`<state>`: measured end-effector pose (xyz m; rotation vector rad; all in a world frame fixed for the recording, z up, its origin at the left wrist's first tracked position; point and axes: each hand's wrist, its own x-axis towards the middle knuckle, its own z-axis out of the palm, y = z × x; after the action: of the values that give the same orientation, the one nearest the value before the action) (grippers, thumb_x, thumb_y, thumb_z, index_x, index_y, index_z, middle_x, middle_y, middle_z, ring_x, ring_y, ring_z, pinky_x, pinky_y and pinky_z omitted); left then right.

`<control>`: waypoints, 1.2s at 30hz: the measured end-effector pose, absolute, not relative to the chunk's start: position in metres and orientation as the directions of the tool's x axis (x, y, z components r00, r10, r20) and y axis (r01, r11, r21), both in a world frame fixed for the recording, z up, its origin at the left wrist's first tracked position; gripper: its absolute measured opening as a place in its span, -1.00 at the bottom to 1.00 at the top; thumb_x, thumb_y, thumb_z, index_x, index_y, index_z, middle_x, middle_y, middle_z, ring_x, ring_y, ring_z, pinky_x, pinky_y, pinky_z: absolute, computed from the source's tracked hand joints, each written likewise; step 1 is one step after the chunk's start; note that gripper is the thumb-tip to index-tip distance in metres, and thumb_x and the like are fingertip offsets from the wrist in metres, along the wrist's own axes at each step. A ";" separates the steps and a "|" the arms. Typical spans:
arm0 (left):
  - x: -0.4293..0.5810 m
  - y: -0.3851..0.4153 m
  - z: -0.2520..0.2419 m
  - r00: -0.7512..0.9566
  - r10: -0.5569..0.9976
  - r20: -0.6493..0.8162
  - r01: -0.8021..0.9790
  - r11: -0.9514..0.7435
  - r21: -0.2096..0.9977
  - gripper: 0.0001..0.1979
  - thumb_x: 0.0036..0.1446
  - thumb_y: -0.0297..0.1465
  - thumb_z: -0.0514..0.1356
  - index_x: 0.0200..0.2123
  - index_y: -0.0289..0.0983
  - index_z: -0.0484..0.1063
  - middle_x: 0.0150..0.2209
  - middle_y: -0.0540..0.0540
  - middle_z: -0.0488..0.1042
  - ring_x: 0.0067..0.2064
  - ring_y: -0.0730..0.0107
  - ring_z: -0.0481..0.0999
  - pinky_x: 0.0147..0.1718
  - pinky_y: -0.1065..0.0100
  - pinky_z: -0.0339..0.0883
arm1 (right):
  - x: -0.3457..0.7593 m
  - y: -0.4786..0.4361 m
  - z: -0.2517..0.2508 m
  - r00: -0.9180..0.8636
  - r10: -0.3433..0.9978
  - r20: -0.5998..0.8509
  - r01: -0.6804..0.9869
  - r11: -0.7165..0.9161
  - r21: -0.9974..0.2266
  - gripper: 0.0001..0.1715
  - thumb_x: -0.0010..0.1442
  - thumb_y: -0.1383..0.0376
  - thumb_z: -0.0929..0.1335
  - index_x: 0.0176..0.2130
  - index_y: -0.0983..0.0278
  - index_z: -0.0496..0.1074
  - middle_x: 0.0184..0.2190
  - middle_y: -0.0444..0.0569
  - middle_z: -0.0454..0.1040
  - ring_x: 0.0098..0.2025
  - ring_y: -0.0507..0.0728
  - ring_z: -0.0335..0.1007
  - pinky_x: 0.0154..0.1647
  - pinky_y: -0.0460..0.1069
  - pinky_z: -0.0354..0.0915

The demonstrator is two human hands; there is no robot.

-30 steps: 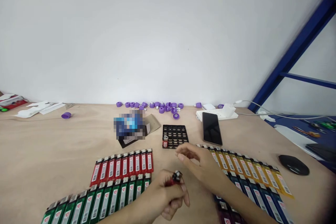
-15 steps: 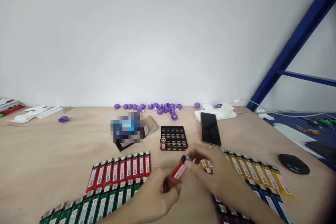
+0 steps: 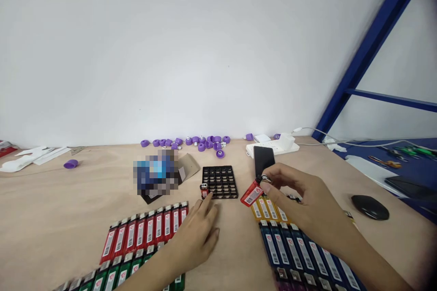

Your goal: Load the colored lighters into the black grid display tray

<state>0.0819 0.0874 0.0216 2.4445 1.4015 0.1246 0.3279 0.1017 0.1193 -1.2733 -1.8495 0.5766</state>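
Observation:
My right hand [image 3: 303,200] pinches a red lighter [image 3: 252,193] by its metal top, holding it just above the row of yellow lighters [image 3: 269,208], to the right of the black grid tray [image 3: 219,182]. One red lighter [image 3: 204,189] stands upright in the tray's front left cell. My left hand [image 3: 198,234] holds nothing; its fingers are stretched toward that corner of the tray, over the right end of the red lighters row [image 3: 143,232]. Green lighters [image 3: 112,273] lie below the red ones, and blue lighters [image 3: 300,254] lie under my right forearm.
A dark phone [image 3: 263,160] lies behind my right hand. Purple caps [image 3: 191,142] line the wall. A blurred blue packet [image 3: 155,176] sits on cardboard left of the tray. A black mouse [image 3: 370,207] is at right, a white power strip [image 3: 273,146] behind, a blue frame [image 3: 368,45] beyond.
The red lighter passed from my left hand to my right, which carried it up and to the right. My left hand opened and reached toward the tray. The view shifted slightly.

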 end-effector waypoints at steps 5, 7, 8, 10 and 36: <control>0.082 0.082 0.027 0.526 0.848 -0.073 0.819 -0.481 0.313 -0.65 0.24 -0.44 0.08 0.09 -0.28 0.33 0.31 -0.29 0.20 0.26 -0.01 0.24 0.24 -0.04 0.20 | 0.327 0.111 0.110 -0.221 0.937 0.270 0.534 0.348 -0.770 -0.79 0.24 0.11 0.31 -0.32 0.16 0.43 -0.42 -0.12 0.54 -0.35 0.13 0.47 -0.32 0.00 0.32; 0.084 0.073 0.030 0.535 0.841 -0.085 0.815 -0.487 0.316 -0.66 0.25 -0.40 0.08 0.07 -0.29 0.36 0.30 -0.31 0.22 0.28 -0.04 0.24 0.23 -0.02 0.21 | 0.320 0.120 0.099 -0.271 0.934 0.231 0.496 0.341 -0.799 -0.80 0.25 0.14 0.31 -0.31 0.19 0.44 -0.41 -0.12 0.56 -0.34 0.13 0.49 -0.30 -0.01 0.33; 0.086 0.069 0.033 0.537 0.837 -0.106 0.817 -0.485 0.312 -0.65 0.25 -0.39 0.08 0.09 -0.30 0.36 0.31 -0.34 0.21 0.29 -0.08 0.24 0.23 -0.04 0.21 | 0.315 0.126 0.092 -0.293 0.930 0.222 0.481 0.344 -0.806 -0.81 0.24 0.16 0.31 -0.32 0.20 0.44 -0.41 -0.11 0.57 -0.34 0.12 0.49 -0.29 -0.01 0.34; 0.090 0.061 0.038 0.530 0.829 -0.181 0.833 -0.469 0.292 -0.60 0.26 -0.37 0.07 0.14 -0.34 0.33 0.35 -0.41 0.14 0.32 -0.16 0.20 0.24 -0.07 0.18 | 0.299 0.138 0.076 -0.329 0.921 0.210 0.464 0.351 -0.813 -0.85 0.21 0.21 0.33 -0.33 0.22 0.44 -0.43 -0.10 0.58 -0.36 0.12 0.50 -0.30 -0.02 0.35; 0.093 0.056 0.033 0.520 0.769 -0.372 0.853 -0.489 0.181 -0.35 0.21 -0.30 0.22 0.31 -0.33 0.16 0.37 -0.66 -0.11 0.38 -0.39 -0.02 0.23 -0.09 0.15 | 0.231 0.162 0.046 -0.663 0.731 0.160 0.517 0.602 -0.608 -0.77 0.31 0.40 0.31 -0.35 0.27 0.52 -0.43 -0.06 0.57 -0.41 0.09 0.46 -0.35 -0.06 0.23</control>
<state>0.0933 0.0560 0.0330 2.4224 1.3457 -0.3445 0.2307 0.1624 0.0459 -1.0002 -2.4364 0.7432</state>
